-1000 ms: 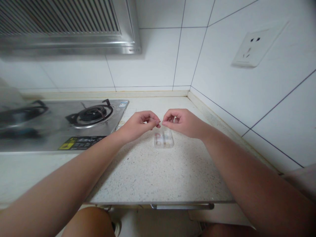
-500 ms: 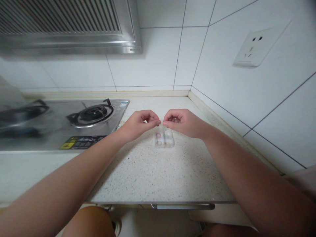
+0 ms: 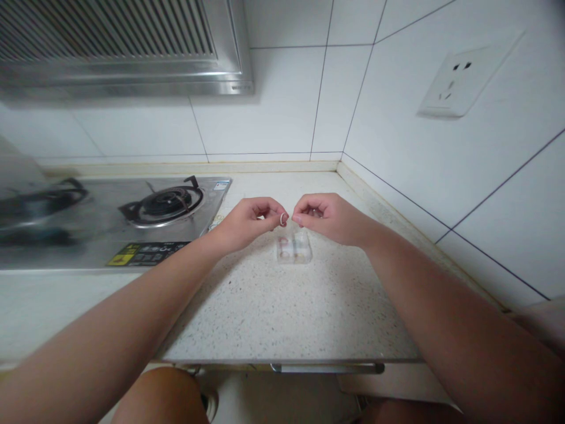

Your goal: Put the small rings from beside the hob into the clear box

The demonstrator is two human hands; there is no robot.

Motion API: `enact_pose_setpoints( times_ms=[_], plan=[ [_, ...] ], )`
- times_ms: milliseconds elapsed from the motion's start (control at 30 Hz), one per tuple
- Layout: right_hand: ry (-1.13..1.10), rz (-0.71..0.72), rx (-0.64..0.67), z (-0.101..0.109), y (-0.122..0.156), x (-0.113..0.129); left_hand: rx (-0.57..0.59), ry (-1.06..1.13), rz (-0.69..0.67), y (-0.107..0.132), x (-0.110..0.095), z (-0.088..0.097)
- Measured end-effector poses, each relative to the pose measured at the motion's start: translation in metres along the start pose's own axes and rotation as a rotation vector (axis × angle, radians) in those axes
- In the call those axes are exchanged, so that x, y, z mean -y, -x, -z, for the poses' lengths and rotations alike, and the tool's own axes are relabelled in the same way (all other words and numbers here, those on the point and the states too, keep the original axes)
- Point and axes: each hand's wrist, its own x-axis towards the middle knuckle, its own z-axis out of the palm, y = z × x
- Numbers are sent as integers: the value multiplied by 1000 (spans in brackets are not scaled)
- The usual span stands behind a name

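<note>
Between the thumb and fingertips of my left hand is a small white ring, its loop showing at the tips. Just to the right, my right hand is closed in a pinch; what it holds, if anything, is too small to make out. The fingertips of both hands are close together but apart. Beneath them, on the speckled counter, lies a clear plastic box with compartments. A few small round items show inside it, some reddish. The hands partly cover its far end.
To the left is a steel gas hob with a black burner. A range hood hangs above it. White tiled walls meet behind the counter, and a socket plate is on the right wall. A drawer handle runs below the counter's front edge.
The white ring has turned into clear view at my left fingertips. My right fingertips have shifted very slightly. The plastic box stays in place.
</note>
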Motion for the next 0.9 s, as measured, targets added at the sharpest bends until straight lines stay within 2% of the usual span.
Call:
enact_pose_setpoints(
  times_ms=[900],
  plan=[
    [14,6,0,0,0,1,45,26,-7,1,0,-1]
  ],
)
